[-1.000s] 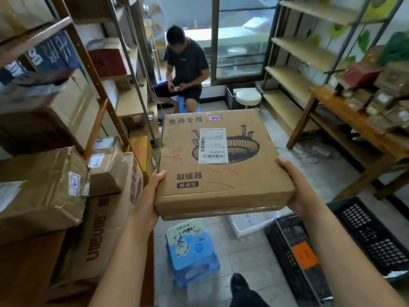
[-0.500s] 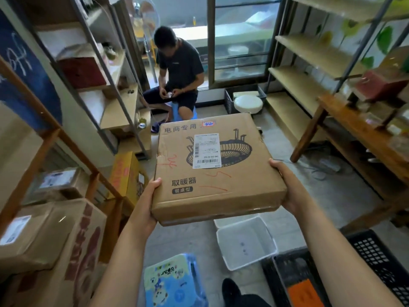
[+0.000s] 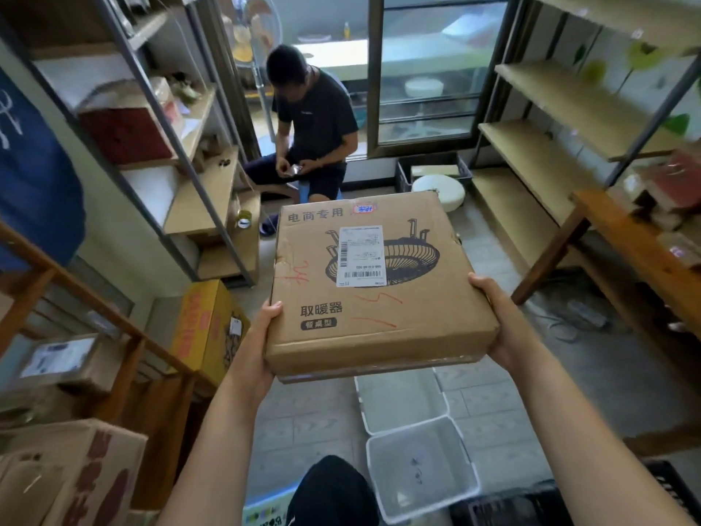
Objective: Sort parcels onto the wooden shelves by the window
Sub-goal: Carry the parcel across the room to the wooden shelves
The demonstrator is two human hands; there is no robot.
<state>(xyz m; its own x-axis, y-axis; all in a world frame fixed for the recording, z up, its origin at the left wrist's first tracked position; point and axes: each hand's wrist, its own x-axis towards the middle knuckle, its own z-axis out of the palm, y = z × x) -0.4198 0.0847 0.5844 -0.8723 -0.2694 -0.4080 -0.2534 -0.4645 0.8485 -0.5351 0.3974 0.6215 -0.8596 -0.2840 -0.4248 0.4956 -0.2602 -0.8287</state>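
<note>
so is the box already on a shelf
No, the box is held in the air between the left hand and right hand.

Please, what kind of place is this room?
Probably a small parcel sorting or storage room. Both hands hold a labelled cardboard box, more parcels fill the left racks, and bare wooden shelves stand by the window.

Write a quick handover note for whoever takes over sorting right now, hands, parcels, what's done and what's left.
Left hand and right hand grip opposite sides of the flat box, held level above the floor.
The window shelves on the right are bare as far as can be seen.
More parcels sit on the wooden table.
Done: box picked up.
Left: shelve it, then sort the rest.
</note>
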